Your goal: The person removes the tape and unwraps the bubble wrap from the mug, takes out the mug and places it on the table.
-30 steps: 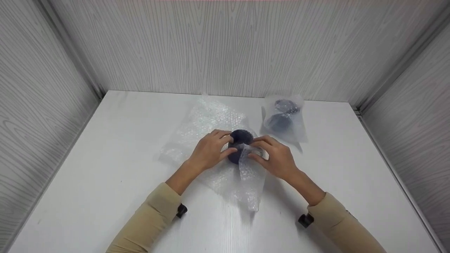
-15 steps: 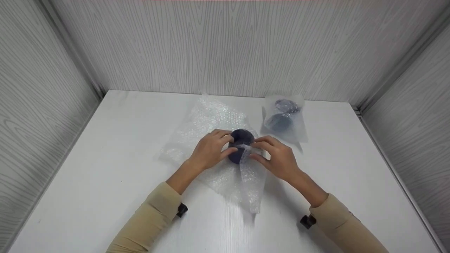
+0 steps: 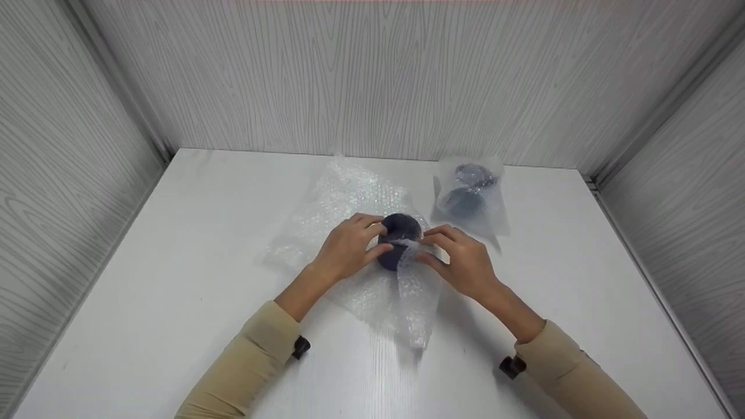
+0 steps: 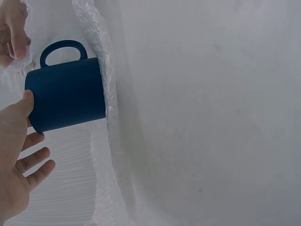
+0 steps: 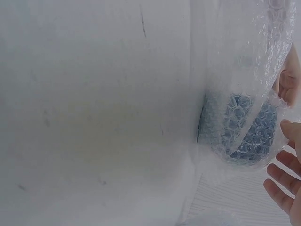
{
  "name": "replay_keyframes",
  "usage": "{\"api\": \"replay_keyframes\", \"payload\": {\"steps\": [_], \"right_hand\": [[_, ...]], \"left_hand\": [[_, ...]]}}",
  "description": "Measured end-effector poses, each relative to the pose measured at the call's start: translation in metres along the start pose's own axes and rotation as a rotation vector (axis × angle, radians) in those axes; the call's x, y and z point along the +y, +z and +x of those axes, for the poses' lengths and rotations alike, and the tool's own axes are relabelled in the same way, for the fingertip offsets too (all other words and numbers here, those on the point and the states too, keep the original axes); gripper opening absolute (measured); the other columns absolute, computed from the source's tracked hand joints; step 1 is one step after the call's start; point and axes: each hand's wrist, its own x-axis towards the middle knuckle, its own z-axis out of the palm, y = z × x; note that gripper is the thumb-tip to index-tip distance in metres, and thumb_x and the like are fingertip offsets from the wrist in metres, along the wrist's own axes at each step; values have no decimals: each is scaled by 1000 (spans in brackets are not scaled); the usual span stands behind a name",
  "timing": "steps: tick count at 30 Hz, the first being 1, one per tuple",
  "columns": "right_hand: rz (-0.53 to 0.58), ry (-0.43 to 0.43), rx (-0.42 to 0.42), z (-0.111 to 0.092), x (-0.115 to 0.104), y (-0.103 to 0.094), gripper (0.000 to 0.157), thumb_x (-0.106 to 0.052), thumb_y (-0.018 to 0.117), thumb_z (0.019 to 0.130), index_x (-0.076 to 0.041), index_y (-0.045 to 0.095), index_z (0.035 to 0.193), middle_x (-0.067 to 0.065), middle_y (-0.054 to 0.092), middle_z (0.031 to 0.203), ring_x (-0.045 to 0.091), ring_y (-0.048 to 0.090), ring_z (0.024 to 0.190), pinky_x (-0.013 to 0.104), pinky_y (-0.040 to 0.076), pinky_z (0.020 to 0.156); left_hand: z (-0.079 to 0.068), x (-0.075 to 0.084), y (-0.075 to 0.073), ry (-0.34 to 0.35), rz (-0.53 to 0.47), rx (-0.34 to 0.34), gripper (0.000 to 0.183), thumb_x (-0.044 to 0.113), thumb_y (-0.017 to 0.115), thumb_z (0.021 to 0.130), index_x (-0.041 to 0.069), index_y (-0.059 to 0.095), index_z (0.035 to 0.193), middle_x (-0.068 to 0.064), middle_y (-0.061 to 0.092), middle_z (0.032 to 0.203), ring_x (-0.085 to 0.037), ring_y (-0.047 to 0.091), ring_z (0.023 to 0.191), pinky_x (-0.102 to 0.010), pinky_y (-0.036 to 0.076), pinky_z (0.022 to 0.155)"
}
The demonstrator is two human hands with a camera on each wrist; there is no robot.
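Note:
A dark blue mug [image 3: 390,259] stands on a sheet of bubble wrap [image 3: 355,189] in the middle of the table. My left hand [image 3: 343,250] holds it near the rim, its thumb on the wall in the left wrist view, where the mug [image 4: 66,96] shows its handle. With my right hand [image 3: 464,263] I pinch the edge of a wrap flap that lies against the mug's right side. From the right wrist, the bubble wrap [image 5: 270,63] covers the mug, which shows blue through it, and my right hand [image 5: 290,186] is partly out of frame.
Behind and to the right lies a bubble-wrap bundle [image 3: 468,198] with two dark round shapes inside. A pale wood-grain panel [image 3: 372,75] rises beyond the white table [image 3: 192,279], and more panels flank it on both sides.
My right hand has shifted slightly right with the flap edge, and the flap's fold over the mug has changed shape. My left hand and the mug have barely moved.

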Motion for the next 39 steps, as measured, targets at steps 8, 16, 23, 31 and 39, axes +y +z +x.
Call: {"api": "replay_keyframes", "payload": {"steps": [8, 16, 23, 31, 39], "right_hand": [[-11, 9, -4, -1, -1, -3, 22, -25, 88, 86, -15, 77, 101, 1, 77, 106, 20, 77, 95, 35, 63, 70], [-24, -3, 9, -3, -1, -6, 22, -23, 90, 85, -14, 77, 100, 2, 77, 106, 21, 77, 93, 35, 62, 68], [-24, 5, 10, -5, -2, -11, 22, -23, 90, 85, -14, 76, 100, 1, 76, 106, 20, 77, 93, 35, 62, 70], [-26, 42, 4, -9, -1, -15, 20, -23, 89, 86, -15, 76, 100, 0, 77, 106, 20, 77, 93, 36, 62, 69], [-41, 10, 17, -13, 3, -16, 20, -21, 89, 86, -13, 75, 98, 3, 77, 105, 22, 77, 95, 37, 63, 72]], "left_hand": [[-1, 1, -1, 16, 17, 9, 38, 46, 67, 101, 11, 73, 116, -10, 71, 139, -29, 66, 130, -43, 57, 108], [0, 1, 0, 14, 32, 14, 39, 47, 67, 100, 12, 74, 115, -9, 71, 139, -28, 67, 130, -42, 57, 108], [0, 0, 0, 5, 33, 7, 41, 47, 67, 100, 11, 74, 117, -10, 70, 140, -29, 66, 131, -43, 57, 108], [0, 1, 0, 1, 21, 6, 40, 47, 67, 100, 11, 74, 116, -10, 71, 139, -29, 66, 131, -43, 57, 109], [-1, 2, 0, 1, 11, 8, 36, 46, 68, 99, 13, 73, 112, -9, 71, 139, -28, 66, 130, -43, 57, 107]]}}
